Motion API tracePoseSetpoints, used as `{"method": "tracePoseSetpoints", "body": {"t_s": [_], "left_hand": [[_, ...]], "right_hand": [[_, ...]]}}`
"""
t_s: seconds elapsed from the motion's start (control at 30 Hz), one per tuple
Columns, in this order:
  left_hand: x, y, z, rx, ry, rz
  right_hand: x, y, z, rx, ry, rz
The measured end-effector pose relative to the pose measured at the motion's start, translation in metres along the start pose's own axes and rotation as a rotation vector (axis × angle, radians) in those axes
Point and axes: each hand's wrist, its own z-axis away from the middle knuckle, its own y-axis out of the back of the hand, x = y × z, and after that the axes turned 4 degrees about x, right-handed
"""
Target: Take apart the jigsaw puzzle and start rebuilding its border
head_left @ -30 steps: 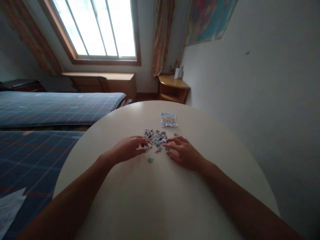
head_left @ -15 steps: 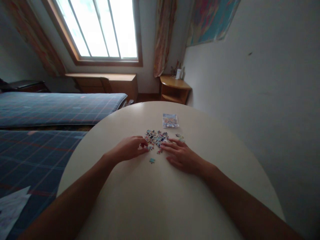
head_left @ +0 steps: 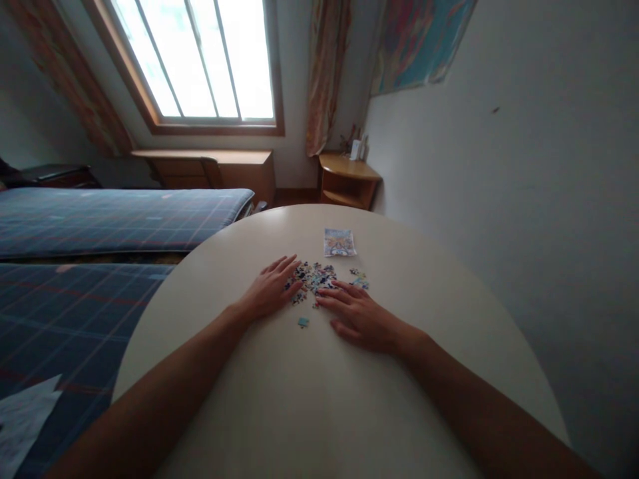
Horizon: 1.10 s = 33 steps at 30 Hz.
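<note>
Head: puzzle pieces [head_left: 315, 275] (tiny, indistinct)

Multicolour puzzle pieces [head_left: 315, 274]: loose flat heap, table [head_left: 279, 399] centre; stray piece [head_left: 303, 322], prob. teal, apart.

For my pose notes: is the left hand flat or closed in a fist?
Flat: the left hand lies open, fingers stretched out beside the puzzle pieces.

two hands [head_left: 272, 291] [head_left: 357, 317], one card [head_left: 339, 242]
</note>
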Motion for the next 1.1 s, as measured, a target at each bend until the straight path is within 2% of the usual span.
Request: {"method": "tracePoseSetpoints", "body": {"t_s": [0.1,0.27,0.5,0.8,1.1], "left_hand": [[0.002,0.0,0.0,-0.014,0.019,-0.02],[0.002,0.007,0.001,0.077,0.137,-0.099],[-0.018,0.016,-0.002,0.144,0.267,-0.171],[-0.031,0.012,-0.011,0.174,0.312,0.061],[-0.025,0.016,-0.01,0.197,0.338,0.218]], "right_hand": [[-0.001,0.0,0.0,-0.008,-0.003,0.007],[-0.001,0.002,0.0,-0.005,-0.006,0.001],[-0.001,0.002,0.001,-0.003,-0.003,0.008],[-0.001,0.002,0.0,-0.019,-0.004,0.02],[-0.001,0.002,0.0,0.023,0.011,0.005]]}}
